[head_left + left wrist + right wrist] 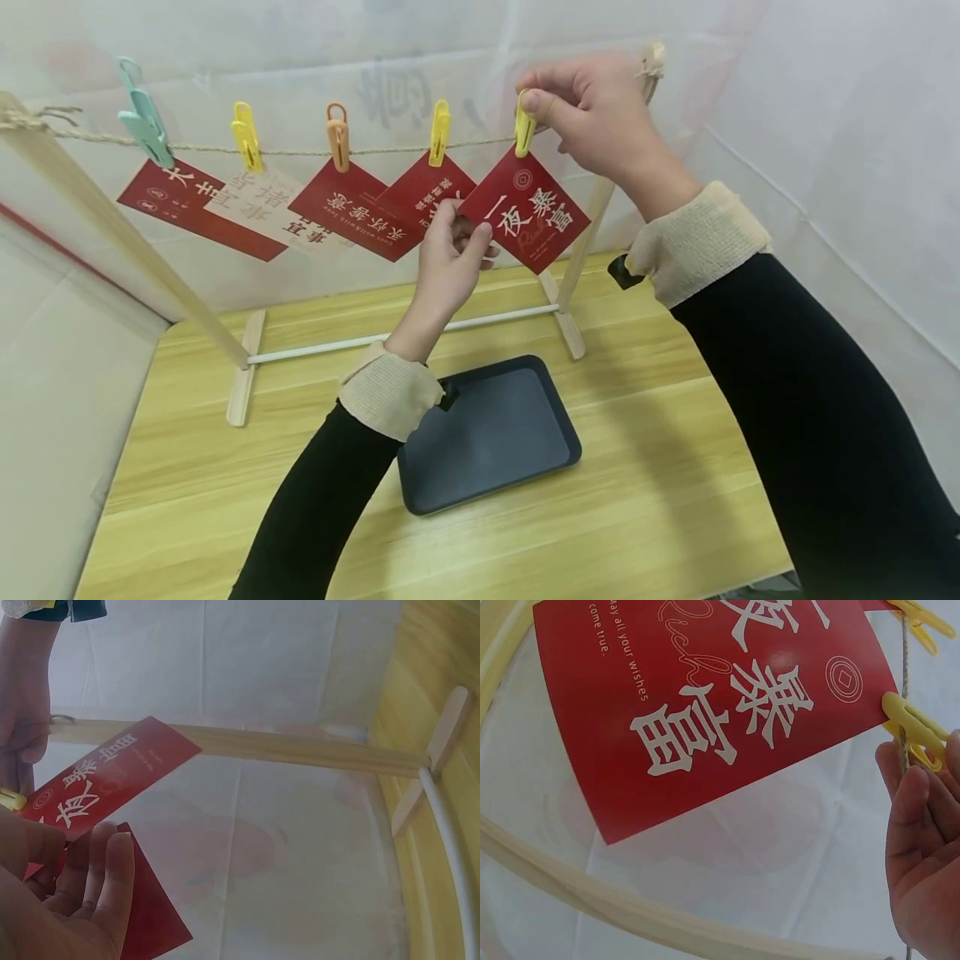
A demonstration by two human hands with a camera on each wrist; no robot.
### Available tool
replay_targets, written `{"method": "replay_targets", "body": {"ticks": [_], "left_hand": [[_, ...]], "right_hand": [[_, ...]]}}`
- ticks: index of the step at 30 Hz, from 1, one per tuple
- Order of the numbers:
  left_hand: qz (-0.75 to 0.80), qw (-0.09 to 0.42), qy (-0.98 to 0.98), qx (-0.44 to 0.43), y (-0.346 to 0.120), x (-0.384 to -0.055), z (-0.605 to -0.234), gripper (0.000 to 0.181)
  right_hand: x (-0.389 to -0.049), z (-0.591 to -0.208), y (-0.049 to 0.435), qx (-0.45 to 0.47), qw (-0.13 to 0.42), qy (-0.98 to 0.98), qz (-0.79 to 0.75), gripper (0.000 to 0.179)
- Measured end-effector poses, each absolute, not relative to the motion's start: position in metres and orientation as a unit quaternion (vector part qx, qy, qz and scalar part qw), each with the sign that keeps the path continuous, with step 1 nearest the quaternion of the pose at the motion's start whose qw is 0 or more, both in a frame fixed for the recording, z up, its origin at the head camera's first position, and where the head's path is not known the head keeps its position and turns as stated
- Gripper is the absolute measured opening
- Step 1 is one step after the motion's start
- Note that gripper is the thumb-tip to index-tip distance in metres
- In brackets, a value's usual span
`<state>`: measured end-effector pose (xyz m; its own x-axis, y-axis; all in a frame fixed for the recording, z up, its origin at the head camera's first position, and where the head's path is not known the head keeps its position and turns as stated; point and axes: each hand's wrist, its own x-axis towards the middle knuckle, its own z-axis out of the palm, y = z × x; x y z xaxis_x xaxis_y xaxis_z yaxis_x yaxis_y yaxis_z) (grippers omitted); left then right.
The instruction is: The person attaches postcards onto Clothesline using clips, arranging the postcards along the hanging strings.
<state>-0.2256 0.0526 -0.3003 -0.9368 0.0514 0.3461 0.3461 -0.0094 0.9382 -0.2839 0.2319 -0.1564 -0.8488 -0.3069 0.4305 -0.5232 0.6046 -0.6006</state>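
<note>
My right hand pinches the top of a yellow clothespin at the right end of a twine line. That clothespin's lower end sits over the top corner of a red card with white characters, which hangs like a diamond. The card's left corner is between the thumb and fingers of my left hand. In the right wrist view, the clothespin straddles the twine and overlaps the card's corner. Behind my left hand hangs another red card under a second yellow clothespin.
Farther left, an orange clothespin, a yellow one and a teal one hold more cards. The twine runs between wooden posts joined by a white rod. A dark tray lies on the wooden table.
</note>
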Motion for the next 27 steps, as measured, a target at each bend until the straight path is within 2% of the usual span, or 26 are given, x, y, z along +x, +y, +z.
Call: {"method": "replay_targets", "body": {"ticks": [9, 15, 19, 23, 27], "left_hand": [[-0.693, 0.107, -0.700, -0.136, 0.054, -0.226, -0.304, 0.026], [-0.693, 0.101, -0.702, -0.128, 0.053, -0.226, -0.308, 0.021], [-0.695, 0.087, -0.704, -0.121, 0.048, -0.225, -0.314, 0.024], [-0.689, 0.067, -0.710, -0.127, 0.041, -0.220, -0.327, 0.031], [-0.674, 0.061, -0.725, -0.128, 0.029, -0.205, -0.341, 0.030]], "right_hand": [[-0.285, -0.156, 0.236, 0.246, 0.081, -0.906, 0.334, 0.041], [-0.285, -0.159, 0.236, 0.230, 0.077, -0.912, 0.330, 0.044], [-0.285, -0.168, 0.231, 0.221, 0.117, -0.901, 0.354, 0.046], [-0.280, -0.177, 0.230, 0.233, 0.201, -0.873, 0.379, 0.051], [-0.258, -0.182, 0.229, 0.227, 0.263, -0.837, 0.423, 0.048]]}}
